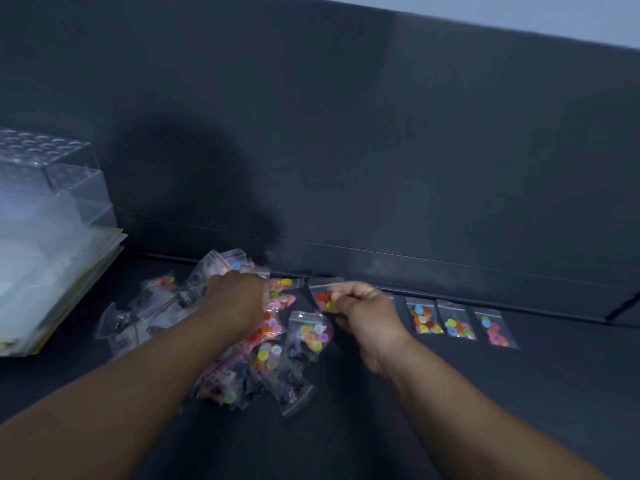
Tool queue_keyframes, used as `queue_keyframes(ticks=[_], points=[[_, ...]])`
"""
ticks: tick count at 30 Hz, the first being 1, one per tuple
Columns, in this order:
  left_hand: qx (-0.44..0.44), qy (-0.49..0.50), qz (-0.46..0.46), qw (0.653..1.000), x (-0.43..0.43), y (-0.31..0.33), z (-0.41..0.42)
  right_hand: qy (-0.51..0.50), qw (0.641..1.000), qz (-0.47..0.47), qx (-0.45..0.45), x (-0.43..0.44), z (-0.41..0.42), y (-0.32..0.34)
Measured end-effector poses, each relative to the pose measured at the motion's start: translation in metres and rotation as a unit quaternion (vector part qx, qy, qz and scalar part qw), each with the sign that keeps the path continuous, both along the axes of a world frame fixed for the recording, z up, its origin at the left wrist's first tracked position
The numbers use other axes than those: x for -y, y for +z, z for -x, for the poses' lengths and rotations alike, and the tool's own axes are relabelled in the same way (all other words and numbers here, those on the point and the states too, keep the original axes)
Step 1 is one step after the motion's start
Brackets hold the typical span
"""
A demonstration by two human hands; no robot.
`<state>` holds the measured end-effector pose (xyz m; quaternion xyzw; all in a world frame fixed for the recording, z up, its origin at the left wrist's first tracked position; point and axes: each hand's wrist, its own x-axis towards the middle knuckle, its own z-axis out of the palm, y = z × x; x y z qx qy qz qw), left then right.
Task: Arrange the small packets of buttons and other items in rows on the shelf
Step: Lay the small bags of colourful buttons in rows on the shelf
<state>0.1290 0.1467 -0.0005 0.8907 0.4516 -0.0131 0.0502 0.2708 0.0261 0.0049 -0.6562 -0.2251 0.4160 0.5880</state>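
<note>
The packet w/ red and yellow buttons is just off the pile's far-right edge, pinched between the thumb and curled fingers of the right hand. The left hand lies on the far side of the pile, back up, fingertips buried among the bags (can't tell if they grip anything). The pile is a loose heap of clear zip bags, most w/ coloured buttons, and darker bits in those on its left side. Further right of the pile, beyond the right hand, three bags lie flat in a row, side by side and not touching. All rest on the dark shelf. Left of the pile, well apart, a clear plastic box stands on a stack of pale sheets. Behind the pile rises a dark back panel.
</note>
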Motion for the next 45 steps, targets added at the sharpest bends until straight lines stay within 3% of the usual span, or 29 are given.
queue_keyframes(ticks=[2,7,13,18,25,34,40,43,45], points=[[0.030,0.021,-0.001,0.999,0.002,0.001,-0.003,-0.009,1.000,-0.004,0.008,0.008,-0.007,0.001],[0.275,0.047,0.054,0.959,0.017,0.029,-0.024,-0.040,0.999,0.006,0.031,0.033,-0.032,0.002],[0.405,0.000,0.175,0.898,0.059,0.050,-0.078,-0.067,0.997,0.003,0.027,0.075,-0.074,0.008],[0.390,-0.019,0.304,0.869,0.113,0.043,-0.134,-0.094,0.994,0.023,0.045,0.123,-0.122,0.004],[0.309,-0.091,0.330,0.887,0.174,0.020,-0.215,-0.148,0.985,0.059,0.064,0.194,-0.198,-0.007],[0.283,-0.102,0.330,0.895,0.226,-0.002,-0.305,-0.164,0.956,0.128,0.209,0.246,-0.282,-0.025],[0.251,-0.110,0.283,0.919,0.244,-0.011,-0.329,-0.106,0.924,0.165,0.329,0.258,-0.305,-0.032],[0.192,-0.163,0.106,0.962,0.251,-0.013,-0.327,-0.070,0.868,0.164,0.464,0.268,-0.302,-0.030],[0.179,-0.210,0.024,0.961,0.259,-0.016,-0.318,-0.028,0.825,0.140,0.546,0.276,-0.295,-0.030]])
